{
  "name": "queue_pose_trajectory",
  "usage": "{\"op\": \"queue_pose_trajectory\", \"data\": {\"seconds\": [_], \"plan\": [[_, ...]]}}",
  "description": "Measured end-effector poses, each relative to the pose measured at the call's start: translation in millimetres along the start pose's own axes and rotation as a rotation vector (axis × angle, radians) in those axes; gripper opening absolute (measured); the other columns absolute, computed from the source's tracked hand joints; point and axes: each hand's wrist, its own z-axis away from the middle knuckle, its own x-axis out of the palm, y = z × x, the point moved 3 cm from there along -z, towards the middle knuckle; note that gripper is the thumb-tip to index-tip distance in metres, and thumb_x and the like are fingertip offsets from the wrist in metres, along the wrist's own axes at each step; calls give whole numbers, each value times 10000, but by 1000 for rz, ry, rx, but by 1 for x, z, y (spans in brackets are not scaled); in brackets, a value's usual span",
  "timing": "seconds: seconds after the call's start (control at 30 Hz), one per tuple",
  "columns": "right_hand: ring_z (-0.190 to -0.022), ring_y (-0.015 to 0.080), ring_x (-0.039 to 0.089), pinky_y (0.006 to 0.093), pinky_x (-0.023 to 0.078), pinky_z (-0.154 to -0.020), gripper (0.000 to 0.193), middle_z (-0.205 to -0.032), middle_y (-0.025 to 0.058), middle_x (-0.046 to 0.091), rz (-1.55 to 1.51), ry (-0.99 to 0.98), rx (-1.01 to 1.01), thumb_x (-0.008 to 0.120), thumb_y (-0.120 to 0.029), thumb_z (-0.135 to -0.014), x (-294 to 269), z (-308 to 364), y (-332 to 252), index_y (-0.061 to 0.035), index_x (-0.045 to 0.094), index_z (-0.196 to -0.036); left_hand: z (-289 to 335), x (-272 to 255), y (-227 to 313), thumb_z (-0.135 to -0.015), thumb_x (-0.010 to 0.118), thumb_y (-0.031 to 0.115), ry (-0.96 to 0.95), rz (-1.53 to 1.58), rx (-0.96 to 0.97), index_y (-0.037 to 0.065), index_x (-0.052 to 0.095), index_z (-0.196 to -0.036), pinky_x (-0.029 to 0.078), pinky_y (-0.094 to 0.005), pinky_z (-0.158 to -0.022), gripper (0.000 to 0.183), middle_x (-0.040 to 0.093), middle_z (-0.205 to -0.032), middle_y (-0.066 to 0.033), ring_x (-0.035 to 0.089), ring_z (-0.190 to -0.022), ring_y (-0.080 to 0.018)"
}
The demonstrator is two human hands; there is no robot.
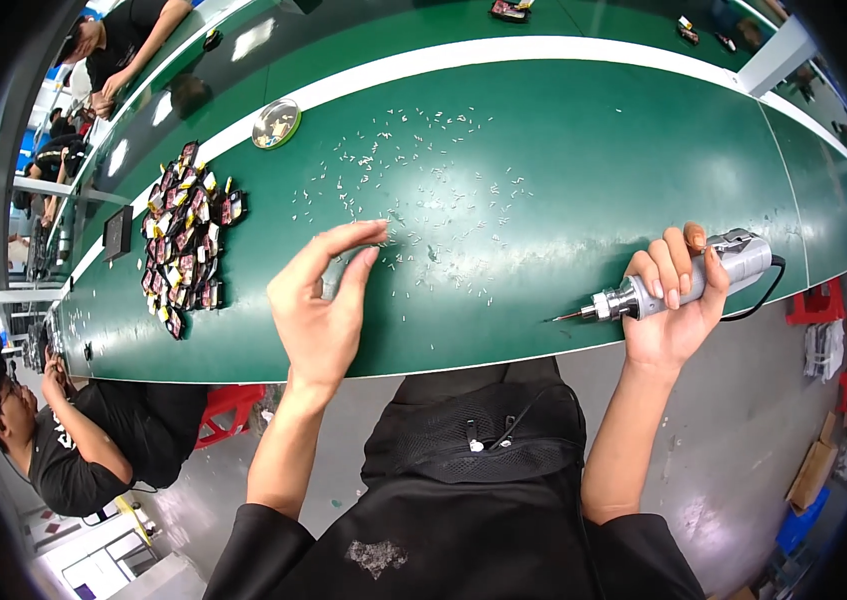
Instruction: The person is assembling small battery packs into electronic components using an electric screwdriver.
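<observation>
My right hand (671, 300) is wrapped round a grey electric screwdriver (743, 262), held low over the near edge of the green table. Its thin bit points left, and a black cable loops from its back end. My left hand (328, 295) hovers over the middle of the table, thumb and forefinger curved with a small gap between their tips. I see nothing held there. Beyond those fingertips, many tiny white slivers (433, 190) lie scattered on the green surface.
A heap of small black parts (183, 240) with yellow and white bits lies on the left. Behind it stands a round green-rimmed dish (276, 124) with small pieces inside. A person in black (83, 450) sits at the left. Red stools (228, 410) stand beside the table.
</observation>
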Motion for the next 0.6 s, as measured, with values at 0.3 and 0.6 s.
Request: {"op": "queue_pose_trajectory", "data": {"seconds": [0.3, 0.6], "plan": [[-482, 100, 358, 263, 346, -519, 98, -598, -1, 360, 23, 3, -3, 498, -133, -904, -1, -6, 1, -40, 480, -925, -25, -7, -11, -908, 569, 52, -6, 770, -445, -114, 552, -1115, 543, -345, -834, 266, 628, -1071, -236, 659, -937, -271], [-468, 97, 342, 265, 343, -507, 97, -584, -5, 346, 45, 59, -13, 510, -150, -891, 5, -1, -7, -56, 492, -899, -21, -1, 3, -835, 648, -5, -122, 535, -394, -56, 603, -866, 514, -253, -489, 74, 632, -688, -119, 608, -537, -151]]}}
